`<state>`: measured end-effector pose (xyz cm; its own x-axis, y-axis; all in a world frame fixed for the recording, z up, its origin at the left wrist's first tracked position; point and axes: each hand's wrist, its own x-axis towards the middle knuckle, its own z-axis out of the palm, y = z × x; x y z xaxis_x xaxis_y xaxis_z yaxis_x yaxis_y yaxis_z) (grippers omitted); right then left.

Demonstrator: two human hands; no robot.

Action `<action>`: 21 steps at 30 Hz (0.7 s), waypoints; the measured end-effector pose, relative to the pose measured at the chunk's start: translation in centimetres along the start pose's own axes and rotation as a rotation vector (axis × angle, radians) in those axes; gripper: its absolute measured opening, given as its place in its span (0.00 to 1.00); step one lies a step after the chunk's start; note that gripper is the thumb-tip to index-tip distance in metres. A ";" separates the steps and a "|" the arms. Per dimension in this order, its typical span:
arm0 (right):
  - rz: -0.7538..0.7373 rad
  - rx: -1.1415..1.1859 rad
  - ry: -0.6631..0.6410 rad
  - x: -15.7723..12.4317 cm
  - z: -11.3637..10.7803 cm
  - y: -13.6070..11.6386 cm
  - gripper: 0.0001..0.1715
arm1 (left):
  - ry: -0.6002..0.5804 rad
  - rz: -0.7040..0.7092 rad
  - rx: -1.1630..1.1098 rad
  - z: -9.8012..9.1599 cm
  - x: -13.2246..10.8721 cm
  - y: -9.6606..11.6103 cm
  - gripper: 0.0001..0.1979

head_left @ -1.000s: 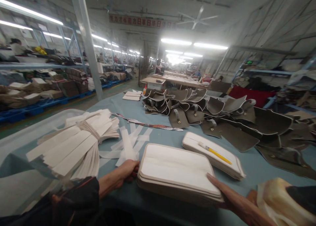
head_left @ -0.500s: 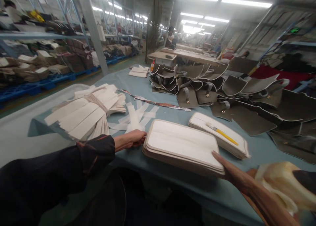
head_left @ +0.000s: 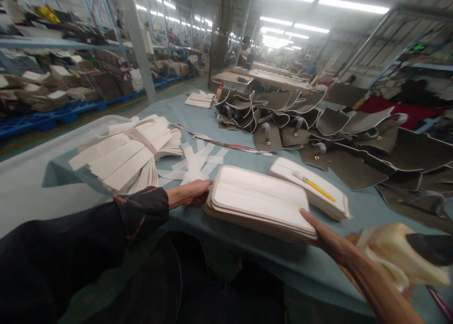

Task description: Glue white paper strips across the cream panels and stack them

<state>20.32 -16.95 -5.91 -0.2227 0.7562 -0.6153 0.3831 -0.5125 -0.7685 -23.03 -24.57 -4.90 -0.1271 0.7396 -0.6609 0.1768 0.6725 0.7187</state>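
Note:
A thick stack of white rectangular panels (head_left: 260,194) with rounded corners and beige edges lies at the near edge of the table, between my two hands. My left hand (head_left: 195,192) is closed at the stack's left end, its fingertips partly hidden there. At the right end, my right hand (head_left: 320,230) grips the stack, thumb at the top corner and fingers out of sight below. Just behind lies a second stack of similar panels (head_left: 283,169), with a yellow-handled brush (head_left: 318,189) on top.
Tied white strips (head_left: 120,154) and loose translucent strips (head_left: 194,161) lie left on the blue-green cloth (head_left: 240,156). Dark bag pieces (head_left: 354,149) with white edges crowd the right side. A yellowish container (head_left: 392,248) stands beside my right forearm. A twisted cord (head_left: 226,144) crosses the middle.
The held stack and my right hand have shifted slightly left and up in the view. My left hand is a little higher, still at the stack's left end. The view has shifted slightly.

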 end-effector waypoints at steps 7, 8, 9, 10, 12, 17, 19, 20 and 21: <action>-0.008 -0.042 0.002 -0.8 0.7 -0.7 0.55 | -0.038 -0.083 -0.111 -0.2 -0.3 0.7 0.23; -0.009 -0.036 0.005 -0.8 0.8 -0.7 0.55 | -0.032 -0.077 -0.127 -0.2 -0.4 0.8 0.23; -0.010 -0.029 0.010 -0.8 0.8 -0.7 0.55 | -0.026 -0.068 -0.141 -0.1 -0.5 0.8 0.23; -0.008 -0.024 0.014 -0.8 0.8 -0.7 0.54 | -0.022 -0.056 -0.153 -0.1 -0.7 0.8 0.24; -0.001 -0.021 0.014 -0.8 0.8 -0.6 0.53 | -0.018 -0.023 -0.169 -0.1 -1.1 0.8 0.24; -0.005 -0.028 0.000 -1.1 0.9 -0.9 0.52 | -0.009 0.063 -0.192 0.2 -2.2 0.5 0.29; -0.019 -0.021 0.003 -1.3 1.1 -1.1 0.50 | 0.002 0.078 -0.193 0.3 -2.3 0.4 0.31; -0.024 -0.018 0.007 -1.5 1.2 -1.2 0.49 | 0.008 0.080 -0.190 0.4 -2.4 0.4 0.31; -0.028 -0.016 0.011 -1.6 1.2 -1.3 0.48 | 0.014 0.081 -0.183 0.4 -2.5 0.4 0.32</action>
<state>19.07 -17.97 -4.18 -0.2241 0.7747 -0.5913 0.3911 -0.4843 -0.7826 -22.21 -26.13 -3.07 -0.1335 0.7907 -0.5975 0.0067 0.6036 0.7973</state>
